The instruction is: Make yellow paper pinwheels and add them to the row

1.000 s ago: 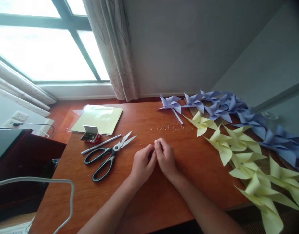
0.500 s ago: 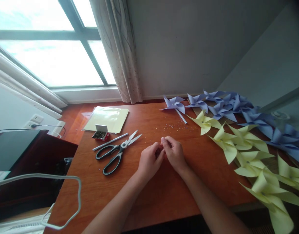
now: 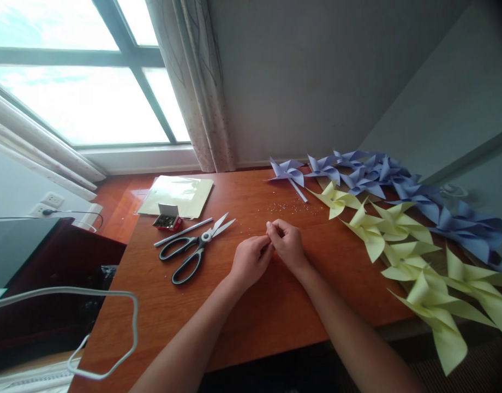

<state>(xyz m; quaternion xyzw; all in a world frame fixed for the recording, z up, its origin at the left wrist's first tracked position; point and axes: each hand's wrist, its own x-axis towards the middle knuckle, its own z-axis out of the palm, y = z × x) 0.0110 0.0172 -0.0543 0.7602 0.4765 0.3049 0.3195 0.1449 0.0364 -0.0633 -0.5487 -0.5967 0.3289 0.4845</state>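
Note:
My left hand point(image 3: 252, 261) and my right hand point(image 3: 288, 244) meet over the middle of the wooden table, fingertips pinched together. Whatever they hold is too small or too hidden to make out. To their left lie open scissors point(image 3: 199, 244) with black handles, blades pointing away to the right. A paper stick point(image 3: 183, 232) lies just behind the scissors. Tiny beads point(image 3: 290, 208) are scattered beyond my hands. Past them is a purple paper pinwheel point(image 3: 287, 170) on a stick point(image 3: 297, 191).
A small open box of metal pins point(image 3: 168, 221) stands before a stack of yellow paper point(image 3: 189, 196). Several yellow pinwheels point(image 3: 368, 232) and purple pinwheels point(image 3: 361, 182) fill the right side. A white cable point(image 3: 134, 322) loops at the table's left edge.
My hands stay together, with a slight shift of the fingers. The view has turned a little, so the pinwheels appear further left. Nothing on the table has visibly moved.

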